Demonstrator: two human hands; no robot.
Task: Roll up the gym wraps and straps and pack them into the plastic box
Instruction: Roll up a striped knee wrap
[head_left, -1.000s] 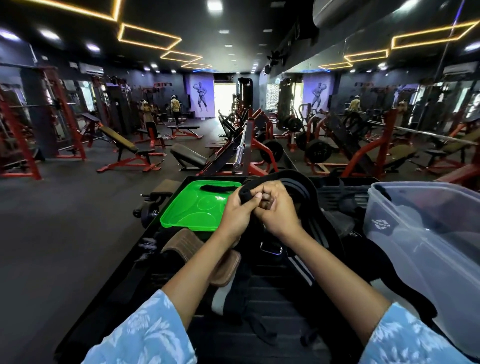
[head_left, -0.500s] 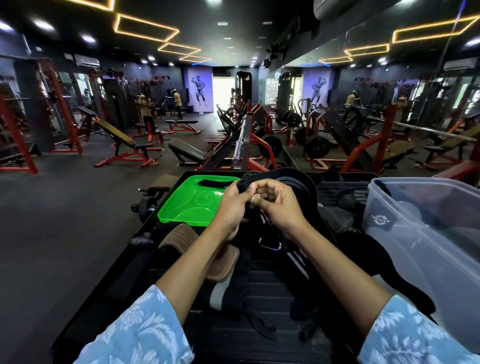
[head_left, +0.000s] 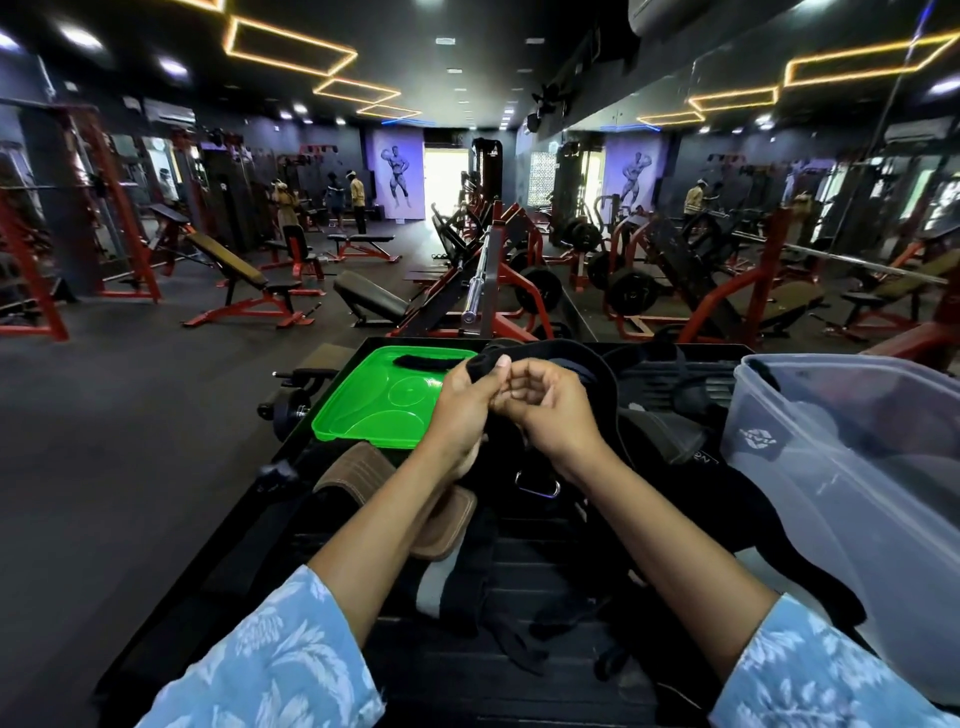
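The black fabric gym strap (head_left: 480, 364) is held up above the middle of the black slatted bench top (head_left: 519, 675), its loose length hanging down between the wrists toward a metal ring buckle (head_left: 537, 488). The likely trouble, as I judge it, is that the roll is barely begun: a slack pinch would let it spring open, and the dangling tail could snag on the buckle or the dark straps heaped below.

The left hand (head_left: 460, 410) curls round the strap's top end, thumb pressed on it. The right hand (head_left: 545, 410) sits against it, fingers bent inward; whether they pinch the fabric I cannot tell.

The clear plastic box (head_left: 841, 467) stands at the bench's right edge, its bright green plastic lid (head_left: 374, 410) near the far left corner.
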